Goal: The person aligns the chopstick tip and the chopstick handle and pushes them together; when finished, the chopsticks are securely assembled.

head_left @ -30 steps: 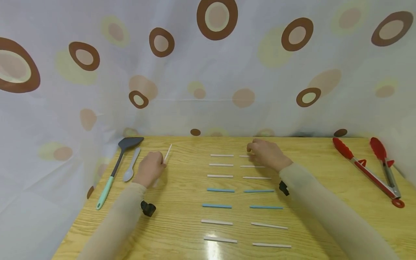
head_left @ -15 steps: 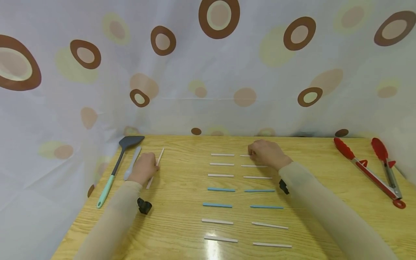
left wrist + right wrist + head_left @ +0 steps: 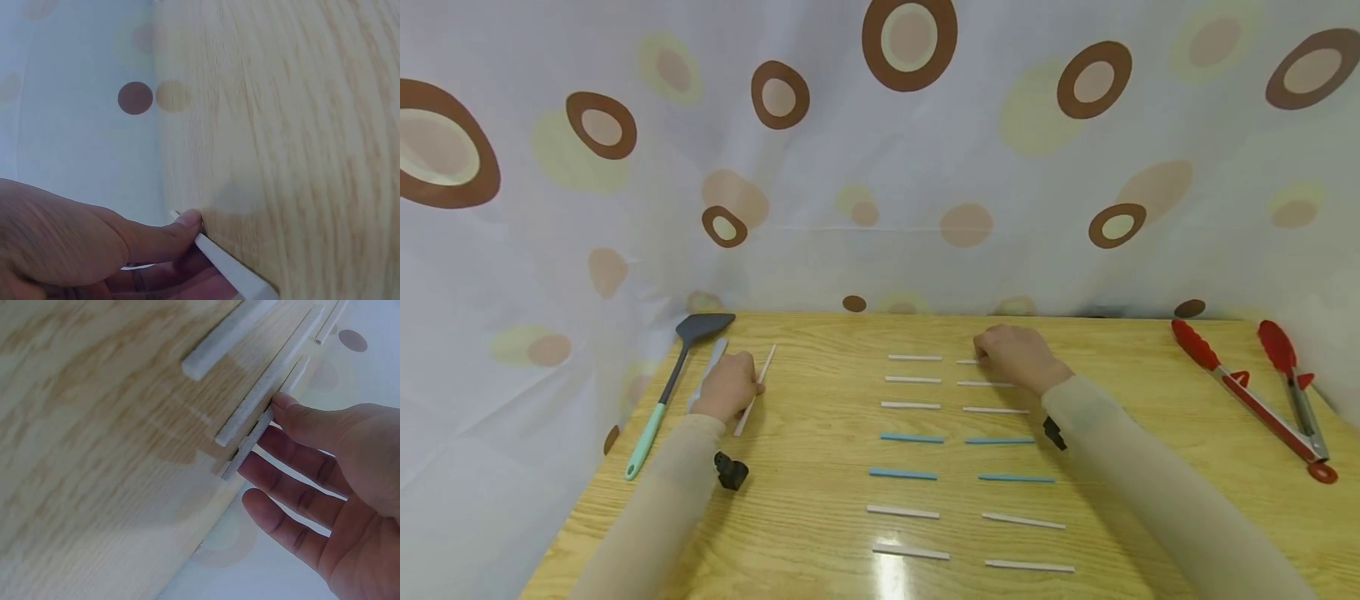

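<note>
On the left of the table, my left hand (image 3: 727, 388) pinches a slim white stick (image 3: 767, 364) that lies slanted close over the wood. In the left wrist view the thumb presses on this square-edged stick (image 3: 232, 269). At the back, my right hand (image 3: 1018, 358) holds another white stick (image 3: 252, 439) between thumb and fingers, at the far end of the right column. Its tip sticks out left of the hand in the head view; the rest is hidden. Other white sticks (image 3: 913, 380) and blue sticks (image 3: 912, 437) lie in two columns between the hands.
A slotless dark spatula (image 3: 672, 375) with a mint handle lies at the left edge. Beside it a grey spoon (image 3: 718, 350) is partly covered by the left hand. Red-tipped tongs (image 3: 1262, 400) lie spread at the right. A spotted curtain (image 3: 880, 167) hangs behind the table.
My left hand has moved a little left and lowered the white stick, which now points more along the table. The right hand stays almost in place at the back stick.
</note>
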{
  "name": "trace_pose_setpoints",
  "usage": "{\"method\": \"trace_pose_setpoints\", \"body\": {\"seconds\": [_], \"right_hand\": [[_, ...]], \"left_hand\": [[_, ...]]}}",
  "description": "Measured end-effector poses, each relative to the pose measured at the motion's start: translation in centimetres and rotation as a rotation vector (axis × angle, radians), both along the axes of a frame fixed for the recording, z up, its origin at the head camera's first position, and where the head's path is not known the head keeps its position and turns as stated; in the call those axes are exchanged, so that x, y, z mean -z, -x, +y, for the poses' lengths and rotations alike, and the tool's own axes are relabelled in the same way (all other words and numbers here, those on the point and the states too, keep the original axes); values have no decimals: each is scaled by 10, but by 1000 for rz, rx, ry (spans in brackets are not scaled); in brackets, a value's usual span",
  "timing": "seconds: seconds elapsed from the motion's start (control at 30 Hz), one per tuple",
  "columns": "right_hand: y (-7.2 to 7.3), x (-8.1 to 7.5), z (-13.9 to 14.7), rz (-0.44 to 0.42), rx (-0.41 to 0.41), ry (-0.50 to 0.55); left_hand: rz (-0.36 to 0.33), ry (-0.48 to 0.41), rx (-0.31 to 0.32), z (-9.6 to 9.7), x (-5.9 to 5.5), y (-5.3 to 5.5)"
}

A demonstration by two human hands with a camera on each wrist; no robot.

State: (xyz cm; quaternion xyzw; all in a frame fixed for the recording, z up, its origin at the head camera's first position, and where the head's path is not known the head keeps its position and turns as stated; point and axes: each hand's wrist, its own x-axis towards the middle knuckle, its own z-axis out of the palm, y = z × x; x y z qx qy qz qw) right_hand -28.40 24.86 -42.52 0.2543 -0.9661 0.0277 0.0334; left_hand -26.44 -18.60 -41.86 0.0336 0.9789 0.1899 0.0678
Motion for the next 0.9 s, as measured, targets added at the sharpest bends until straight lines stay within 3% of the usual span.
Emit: {"method": "trace_pose_setpoints", "body": {"seconds": [0.2, 0.33, 0.57, 0.7, 0.8, 0.9], "right_hand": [[-3, -3, 6, -12, 4, -7], [-5, -9, 9, -11, 15, -10], [-12, -23, 6, 19, 1, -16], [-18, -26, 0, 43, -39, 17], [-24, -28, -4, 75, -72, 43], [-30, -31, -8, 108, -108, 48]], "left_hand": [[-17, 5, 2, -1, -3, -3], [17, 78, -3, 3, -12, -4], [112, 243, 49, 36, -30, -2], [183, 282, 133, 71, -27, 3], [264, 284, 239, 101, -19, 9], [295, 263, 346, 131, -14, 15]]}}
